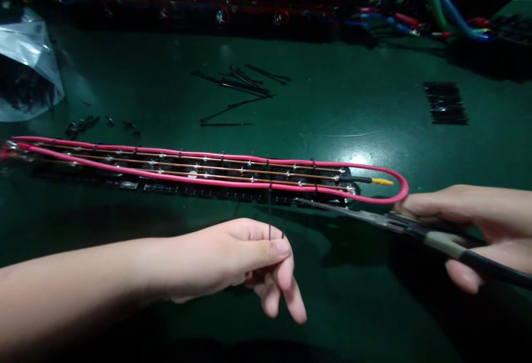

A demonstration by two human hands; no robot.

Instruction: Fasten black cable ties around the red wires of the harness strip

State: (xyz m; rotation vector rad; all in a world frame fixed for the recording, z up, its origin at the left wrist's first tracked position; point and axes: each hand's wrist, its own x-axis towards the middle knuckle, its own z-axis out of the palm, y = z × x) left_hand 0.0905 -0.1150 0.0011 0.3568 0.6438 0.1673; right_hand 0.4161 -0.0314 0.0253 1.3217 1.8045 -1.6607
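A long black strip lies across the table, with thin copper-coloured rods and shiny joints along it. A thick red cable loops around its right end, held by black cable ties at intervals. My left hand, below the strip, pinches the thin black tail of a cable tie between thumb and forefinger; the tail runs up to the red cable. My right hand grips a pointed pliers-like tool with black and grey handles. Its slim metal tip points left, near the strip's lower edge, somewhat blurred.
Loose black cable ties lie behind the strip, and a neat bundle of black ties sits at right. Small black offcuts and a clear plastic bag are at left. Coloured wires and dark assemblies line the back.
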